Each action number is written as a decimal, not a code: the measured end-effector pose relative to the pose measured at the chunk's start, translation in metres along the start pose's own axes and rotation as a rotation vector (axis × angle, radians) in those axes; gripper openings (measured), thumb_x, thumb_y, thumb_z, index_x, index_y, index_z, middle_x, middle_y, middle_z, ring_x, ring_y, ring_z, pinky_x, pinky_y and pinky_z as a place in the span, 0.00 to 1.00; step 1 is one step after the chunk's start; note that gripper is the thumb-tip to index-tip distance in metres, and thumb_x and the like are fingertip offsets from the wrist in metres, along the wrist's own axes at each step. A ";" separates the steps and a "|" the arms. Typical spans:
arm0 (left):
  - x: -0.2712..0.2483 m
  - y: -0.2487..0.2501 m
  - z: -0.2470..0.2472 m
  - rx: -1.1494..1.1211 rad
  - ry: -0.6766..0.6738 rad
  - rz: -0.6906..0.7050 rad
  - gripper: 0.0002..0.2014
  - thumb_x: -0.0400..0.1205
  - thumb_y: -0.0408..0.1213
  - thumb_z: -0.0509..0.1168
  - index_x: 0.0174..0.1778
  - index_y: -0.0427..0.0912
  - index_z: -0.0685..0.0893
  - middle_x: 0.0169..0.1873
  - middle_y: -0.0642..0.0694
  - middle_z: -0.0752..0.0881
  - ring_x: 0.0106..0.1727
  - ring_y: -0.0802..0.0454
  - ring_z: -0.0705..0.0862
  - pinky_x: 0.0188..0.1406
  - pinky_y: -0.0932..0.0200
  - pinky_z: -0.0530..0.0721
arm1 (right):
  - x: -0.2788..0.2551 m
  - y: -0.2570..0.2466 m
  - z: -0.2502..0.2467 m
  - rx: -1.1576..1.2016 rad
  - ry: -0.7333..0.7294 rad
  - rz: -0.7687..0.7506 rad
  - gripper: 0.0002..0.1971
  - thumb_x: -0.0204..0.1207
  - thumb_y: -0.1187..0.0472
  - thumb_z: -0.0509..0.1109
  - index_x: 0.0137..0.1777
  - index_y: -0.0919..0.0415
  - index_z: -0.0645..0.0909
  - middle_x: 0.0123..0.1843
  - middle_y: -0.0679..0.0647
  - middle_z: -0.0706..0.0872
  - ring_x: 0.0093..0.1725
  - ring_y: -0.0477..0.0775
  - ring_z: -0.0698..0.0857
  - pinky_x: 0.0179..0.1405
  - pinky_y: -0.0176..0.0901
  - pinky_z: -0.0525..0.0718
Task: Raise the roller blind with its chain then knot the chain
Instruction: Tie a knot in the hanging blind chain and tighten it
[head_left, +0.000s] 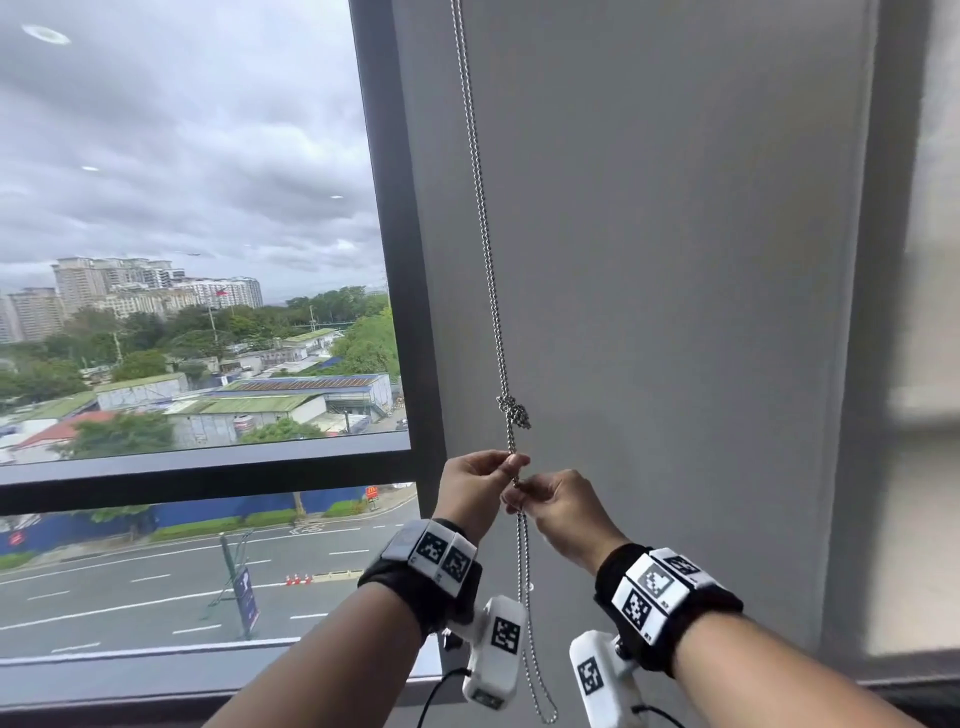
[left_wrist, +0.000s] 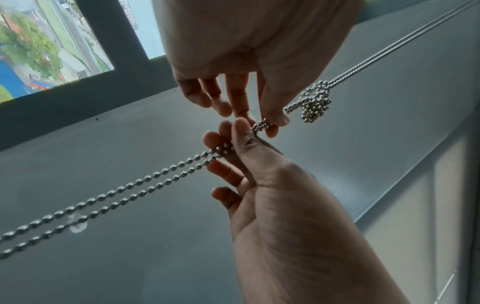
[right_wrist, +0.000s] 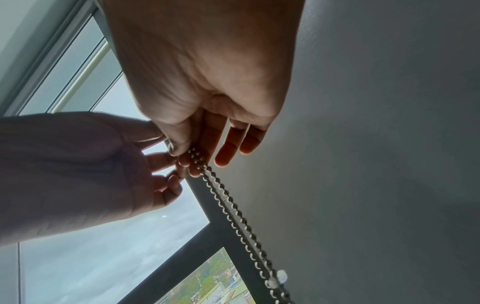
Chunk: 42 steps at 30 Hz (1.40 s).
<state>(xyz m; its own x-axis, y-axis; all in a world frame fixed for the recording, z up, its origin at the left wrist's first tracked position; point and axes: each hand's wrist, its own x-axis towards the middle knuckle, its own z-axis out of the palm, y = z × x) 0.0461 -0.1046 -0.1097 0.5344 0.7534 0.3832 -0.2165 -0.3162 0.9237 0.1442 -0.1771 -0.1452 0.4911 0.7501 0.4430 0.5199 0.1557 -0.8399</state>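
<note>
Steel bead chain (head_left: 487, 270), apparently unlabelled

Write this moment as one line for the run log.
left hand: pinches chain | right hand: pinches chain just below | knot: tied, above both hands | window: uncovered

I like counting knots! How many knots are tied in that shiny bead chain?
1. The knot sits in the chain just above the left hand and right hand, which both pinch the chain below it. Fingers may hide a little.
</note>
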 end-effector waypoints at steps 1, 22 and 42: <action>0.001 0.001 0.000 0.030 -0.003 -0.001 0.11 0.75 0.30 0.71 0.47 0.24 0.88 0.28 0.46 0.85 0.22 0.67 0.79 0.27 0.73 0.77 | 0.001 0.000 -0.002 -0.005 -0.005 0.010 0.10 0.75 0.58 0.76 0.32 0.51 0.88 0.37 0.52 0.94 0.39 0.43 0.90 0.48 0.37 0.85; 0.037 0.114 -0.035 0.704 0.070 0.108 0.23 0.81 0.48 0.61 0.65 0.34 0.81 0.62 0.38 0.85 0.63 0.42 0.82 0.61 0.53 0.77 | 0.032 -0.023 -0.026 -0.334 -0.112 0.161 0.14 0.73 0.52 0.76 0.52 0.60 0.91 0.53 0.55 0.93 0.51 0.48 0.88 0.50 0.30 0.76; 0.033 0.095 -0.050 0.669 0.097 0.112 0.16 0.82 0.45 0.61 0.54 0.37 0.85 0.48 0.43 0.85 0.53 0.46 0.82 0.54 0.55 0.77 | 0.067 -0.003 0.013 -0.395 -0.066 0.195 0.13 0.75 0.47 0.73 0.52 0.53 0.92 0.49 0.53 0.94 0.53 0.51 0.89 0.40 0.32 0.72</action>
<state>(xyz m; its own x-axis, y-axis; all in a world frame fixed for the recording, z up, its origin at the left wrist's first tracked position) 0.0025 -0.0809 -0.0093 0.4557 0.7340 0.5035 0.3021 -0.6596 0.6882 0.1662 -0.1190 -0.1166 0.5675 0.7823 0.2567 0.6554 -0.2406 -0.7159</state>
